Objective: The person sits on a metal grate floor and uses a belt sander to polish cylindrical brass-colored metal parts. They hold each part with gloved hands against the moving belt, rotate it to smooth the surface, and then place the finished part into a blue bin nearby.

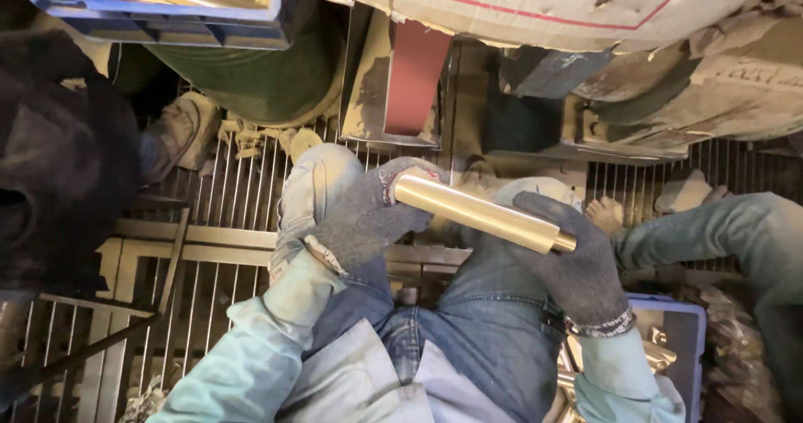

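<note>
Where the view begins at nine o'clock, a dark blurred shape (58, 155) fills the edge, with a blue crate (159, 13) above it at eleven o'clock and a metal floor grate (226, 197) running beneath. A worn shoe (180, 135) rests on the grate just right of the dark shape, under a green drum (268, 76). Near the centre, the left hand (368, 214), in a grey knit glove, is clenched around the upper end of a brass tube (481, 214). That tube lies tilted across the person's jeans (468, 323), its high end at ten o'clock and its low end at four o'clock. At twelve o'clock a red sanding belt (414, 76) stands on a dusty machine, under a sheet of cardboard (535, 1). Right of centre, the right hand (577, 264), also gloved in grey, cradles the tube's lower end from below, fingers curled about it. At five o'clock a second blue crate (694, 339) holds brass parts (657, 356), touching the right forearm. Another person's leg (719, 239) in jeans stretches in from three o'clock.
</note>
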